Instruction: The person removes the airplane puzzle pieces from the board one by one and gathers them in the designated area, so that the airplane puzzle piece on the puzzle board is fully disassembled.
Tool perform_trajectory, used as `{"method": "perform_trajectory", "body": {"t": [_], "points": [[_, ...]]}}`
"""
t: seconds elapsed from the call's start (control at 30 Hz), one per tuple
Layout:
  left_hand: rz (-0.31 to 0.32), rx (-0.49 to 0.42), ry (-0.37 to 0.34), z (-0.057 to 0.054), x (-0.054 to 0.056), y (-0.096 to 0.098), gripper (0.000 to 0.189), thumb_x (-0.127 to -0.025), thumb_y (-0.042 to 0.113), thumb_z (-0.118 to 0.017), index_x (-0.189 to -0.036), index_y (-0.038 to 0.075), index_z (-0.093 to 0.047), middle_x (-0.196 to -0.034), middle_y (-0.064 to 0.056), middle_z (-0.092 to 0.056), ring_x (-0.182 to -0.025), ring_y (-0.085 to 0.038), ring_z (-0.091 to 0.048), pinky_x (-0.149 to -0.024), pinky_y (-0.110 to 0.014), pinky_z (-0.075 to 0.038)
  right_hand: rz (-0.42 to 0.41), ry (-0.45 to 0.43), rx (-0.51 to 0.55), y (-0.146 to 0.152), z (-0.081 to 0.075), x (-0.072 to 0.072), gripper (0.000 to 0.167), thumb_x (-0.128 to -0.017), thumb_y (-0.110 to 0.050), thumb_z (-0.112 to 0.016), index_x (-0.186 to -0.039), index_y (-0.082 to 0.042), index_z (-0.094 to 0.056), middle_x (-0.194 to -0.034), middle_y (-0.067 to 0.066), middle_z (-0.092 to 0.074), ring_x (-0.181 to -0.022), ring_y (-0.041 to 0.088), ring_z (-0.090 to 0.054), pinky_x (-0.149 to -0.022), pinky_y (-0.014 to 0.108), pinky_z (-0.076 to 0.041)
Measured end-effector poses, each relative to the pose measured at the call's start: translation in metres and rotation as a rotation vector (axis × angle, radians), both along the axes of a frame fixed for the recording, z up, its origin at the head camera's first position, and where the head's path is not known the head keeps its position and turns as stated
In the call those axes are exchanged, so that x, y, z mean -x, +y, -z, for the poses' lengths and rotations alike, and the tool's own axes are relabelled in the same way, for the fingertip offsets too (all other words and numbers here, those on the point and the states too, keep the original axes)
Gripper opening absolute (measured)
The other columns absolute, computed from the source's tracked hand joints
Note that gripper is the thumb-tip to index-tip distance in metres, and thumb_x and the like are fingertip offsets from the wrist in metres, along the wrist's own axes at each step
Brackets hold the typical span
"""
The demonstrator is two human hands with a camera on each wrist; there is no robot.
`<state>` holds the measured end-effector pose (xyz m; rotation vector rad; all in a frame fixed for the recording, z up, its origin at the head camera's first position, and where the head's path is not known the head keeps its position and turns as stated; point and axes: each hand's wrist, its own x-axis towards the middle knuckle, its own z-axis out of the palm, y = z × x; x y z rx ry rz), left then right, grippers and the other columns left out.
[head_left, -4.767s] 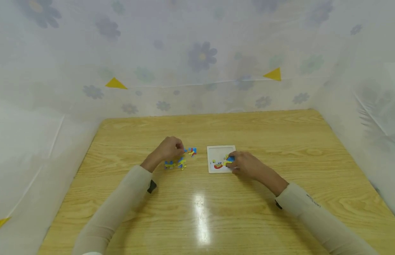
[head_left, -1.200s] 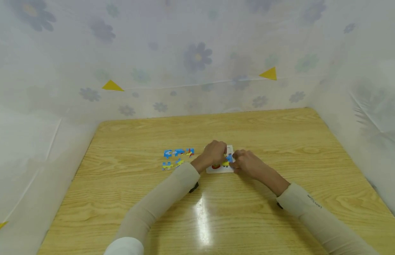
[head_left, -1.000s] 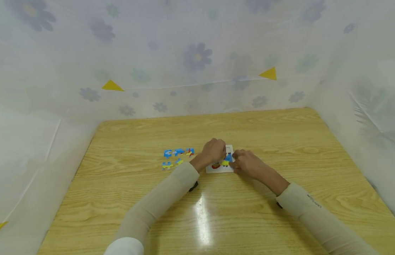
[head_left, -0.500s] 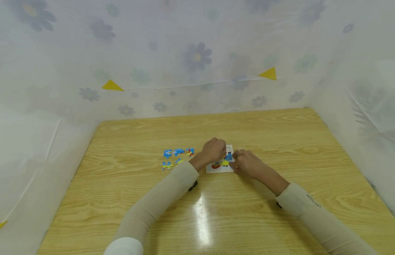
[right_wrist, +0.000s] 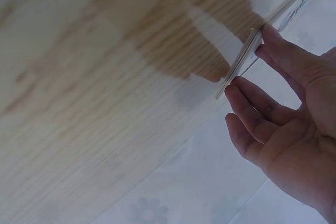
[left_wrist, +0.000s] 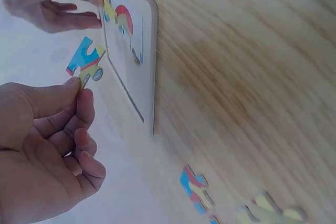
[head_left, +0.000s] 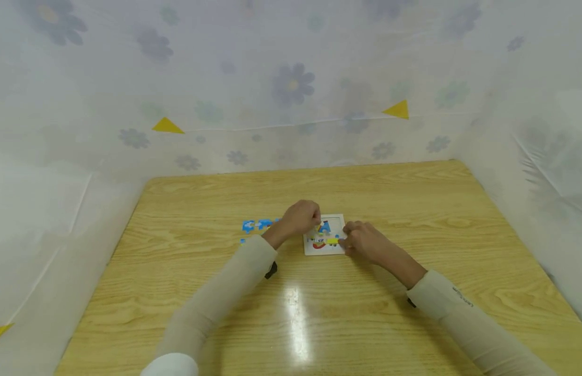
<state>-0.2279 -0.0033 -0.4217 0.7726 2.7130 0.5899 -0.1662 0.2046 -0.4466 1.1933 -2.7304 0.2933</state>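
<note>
Blue, red and yellow, the small flat jigsaw piece [left_wrist: 84, 62] is pinched between the thumb and forefinger of my left hand [left_wrist: 50, 148], tilted, jutting past the fingertips, my other fingers curling loosely beneath. Just right of that pinch lies the shallow square white tray [head_left: 337, 222]; from my head, the piece shows against its face. Over on the tray's far side from this grip, my right hand [right_wrist: 294, 145] is touching the edge, fingers relaxed, simply resting there. Between my hands, look, a curved red shape [left_wrist: 124, 17] and, by my right fingertips, a yellow patch [left_wrist: 109, 10]; printed or laid in, I can't tell. Left of my pinch, loose blue pieces [head_left: 248, 225] lie on the wood-grain tabletop [head_left: 389, 198]. And there's lettering [head_left: 462, 296], dark, along my cream right sleeve [head_left: 478, 324] behind that hand, too small to read!
</note>
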Motion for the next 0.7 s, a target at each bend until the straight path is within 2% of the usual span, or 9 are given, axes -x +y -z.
{"method": "perform_trajectory", "body": {"t": [0.27, 0.4, 0.53, 0.7], "points": [[0.022, -0.009, -0.031, -0.006, 0.002, -0.024, 0.014, -0.095, 0.014, -0.056, -0.087, 0.008, -0.066, -0.091, -0.004, -0.065, -0.070, -0.012, -0.050, -0.070, -0.027, -0.045, 0.011, -0.012, -0.050, -0.001, -0.003, -0.002, 0.007, -0.076, -0.012, -0.078, -0.074, -0.006, -0.077, -0.096, 0.019, -0.066, -0.082, 0.031, -0.063, -0.071, 0.041, -0.054], [0.018, -0.016, -0.052, -0.006, 0.003, -0.036, 0.013, -0.093, 0.011, -0.058, -0.085, 0.007, -0.067, -0.087, -0.005, -0.066, -0.068, -0.012, -0.051, -0.072, -0.028, -0.047, 0.002, -0.007, -0.088, -0.001, -0.004, -0.001, 0.012, -0.075, -0.013, -0.079, -0.084, -0.006, -0.078, -0.097, 0.019, -0.067, -0.085, 0.031, -0.063, -0.072, 0.041, -0.054], [0.031, -0.031, -0.088, -0.005, 0.002, -0.047, 0.014, -0.093, 0.011, -0.058, -0.084, 0.007, -0.067, -0.083, -0.004, -0.065, -0.065, -0.012, -0.049, -0.072, -0.029, -0.046, 0.004, -0.014, -0.088, 0.000, -0.004, -0.001, 0.014, -0.074, -0.015, -0.080, -0.084, -0.006, -0.077, -0.097, 0.019, -0.067, -0.085, 0.030, -0.063, -0.071, 0.040, -0.054], [0.048, -0.068, -0.138, -0.004, 0.001, -0.061, 0.014, -0.094, 0.011, -0.057, -0.085, 0.007, -0.066, -0.085, -0.004, -0.065, -0.068, -0.012, -0.051, -0.074, -0.029, -0.048, 0.023, -0.029, -0.068, 0.000, -0.002, -0.002, 0.018, -0.074, -0.015, -0.080, -0.088, -0.005, -0.077, -0.098, 0.019, -0.065, -0.085, 0.031, -0.063, -0.071, 0.040, -0.054]]}}
